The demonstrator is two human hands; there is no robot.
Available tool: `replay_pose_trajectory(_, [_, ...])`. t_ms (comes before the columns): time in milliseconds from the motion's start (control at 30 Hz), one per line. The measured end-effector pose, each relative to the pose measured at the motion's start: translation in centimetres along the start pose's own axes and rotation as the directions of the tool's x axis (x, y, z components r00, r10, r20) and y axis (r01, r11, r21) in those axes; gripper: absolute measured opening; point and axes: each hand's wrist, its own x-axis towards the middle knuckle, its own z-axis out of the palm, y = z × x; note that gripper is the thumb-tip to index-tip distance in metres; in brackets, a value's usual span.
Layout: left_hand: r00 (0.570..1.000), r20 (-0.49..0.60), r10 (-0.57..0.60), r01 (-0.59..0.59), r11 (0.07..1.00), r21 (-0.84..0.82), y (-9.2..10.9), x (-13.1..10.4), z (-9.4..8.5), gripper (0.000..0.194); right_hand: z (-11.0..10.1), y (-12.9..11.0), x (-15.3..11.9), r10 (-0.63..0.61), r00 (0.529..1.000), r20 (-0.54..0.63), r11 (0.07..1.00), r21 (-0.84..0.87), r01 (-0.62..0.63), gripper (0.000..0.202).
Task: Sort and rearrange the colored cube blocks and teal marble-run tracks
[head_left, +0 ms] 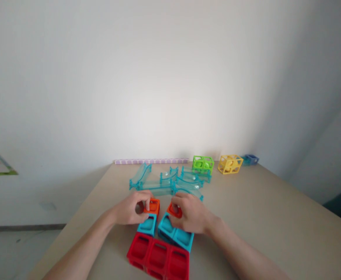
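My left hand (135, 208) is closed on an orange block (153, 206), its thumb near a light-blue block (147, 224) just below. Fingers of my right hand (189, 212) curl round another orange block (174, 210), which adjoins a pair of light-blue blocks (183, 236) set at an angle. Nearest to me lies a row of red blocks (158, 254), close to the light-blue ones. The undersides of the blocks are hidden.
Transparent teal track pieces (155, 187) lie beyond my hands. Along the back are a purple patterned strip (151, 161), green frame cubes (203, 164), yellow frame cubes (230, 164) and a dark-blue piece (251, 159). A wall rises behind the table (264, 217).
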Motion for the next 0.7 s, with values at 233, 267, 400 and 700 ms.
replay_pose_trajectory(233, [0.988, 0.154, -0.012, 0.003, 0.998, 0.056, 1.9, -0.7, -0.7, 0.043, 0.0, -0.3, 0.0, -0.017, 1.0, -0.001, 0.999, -0.044, 0.017, 0.015])
replay_pose_trajectory(267, [0.984, 0.176, -0.035, 0.025, 0.998, 0.06, 2.0, -0.9, -0.7, 0.05, -0.1, -0.4, 0.0, -0.029, 1.0, 0.002, 0.998, -0.049, 0.03, 0.015])
replay_pose_trajectory(400, [0.982, 0.165, -0.087, 0.076, 0.995, 0.068, 1.9, -0.9, -0.6, 0.058, -0.5, -1.3, -0.2, -0.102, 0.994, 0.035, 0.994, -0.03, 0.103, 0.021])
replay_pose_trajectory(700, [0.991, 0.1, -0.092, 0.083, 0.992, 0.092, 1.7, -0.7, -0.2, 0.055, -0.6, -3.3, -1.0, -0.056, 0.998, 0.024, 0.998, 0.034, 0.055, 0.073])
